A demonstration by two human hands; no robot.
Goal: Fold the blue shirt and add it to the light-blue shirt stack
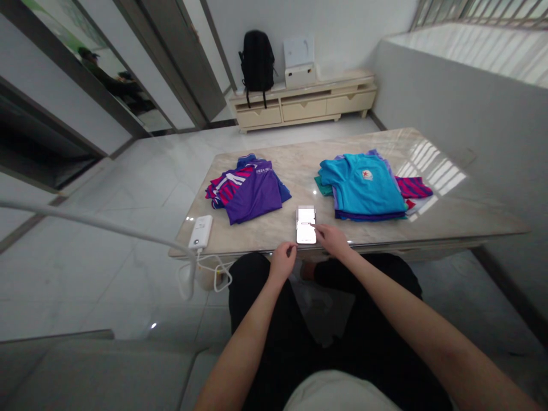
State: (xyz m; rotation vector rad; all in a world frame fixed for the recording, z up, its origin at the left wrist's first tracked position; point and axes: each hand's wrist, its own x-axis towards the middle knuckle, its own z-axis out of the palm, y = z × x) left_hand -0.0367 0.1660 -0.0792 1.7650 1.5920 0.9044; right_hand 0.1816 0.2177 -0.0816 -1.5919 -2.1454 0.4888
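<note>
A phone with a lit white screen lies flat near the front edge of the marble table. My right hand rests beside it with the index finger touching the screen. My left hand hangs loosely curled at the table's front edge, just left of the phone, holding nothing. A folded purple shirt tops a pile at the left of the table. A folded teal shirt tops a second pile at the right.
A white power bank sits at the table's front left corner, with a white cable trailing off to the left. A low cabinet with a black backpack stands against the far wall.
</note>
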